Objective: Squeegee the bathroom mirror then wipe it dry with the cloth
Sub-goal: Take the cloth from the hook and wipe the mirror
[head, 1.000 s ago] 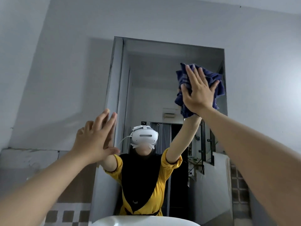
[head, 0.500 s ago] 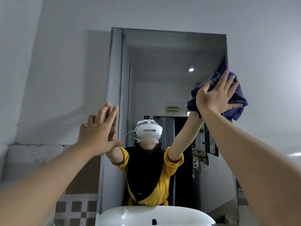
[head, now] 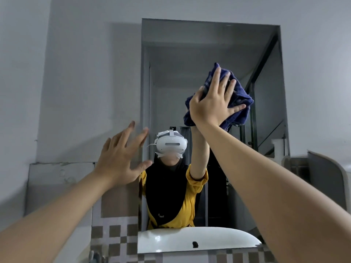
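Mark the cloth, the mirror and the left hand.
cloth (head: 242,96), head view, bunched blue fabric at its right edge.
mirror (head: 209,46), head view, bare glass near the top.
left hand (head: 121,158), head view, back of the hand.

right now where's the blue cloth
In the head view the blue cloth is right of centre, pressed against the upper right part of the mirror under the flat right hand.

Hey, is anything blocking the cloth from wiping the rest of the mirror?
Nothing visible on the mirror. Only the left hand overlaps its left edge; the right hand presses the cloth at the upper right.
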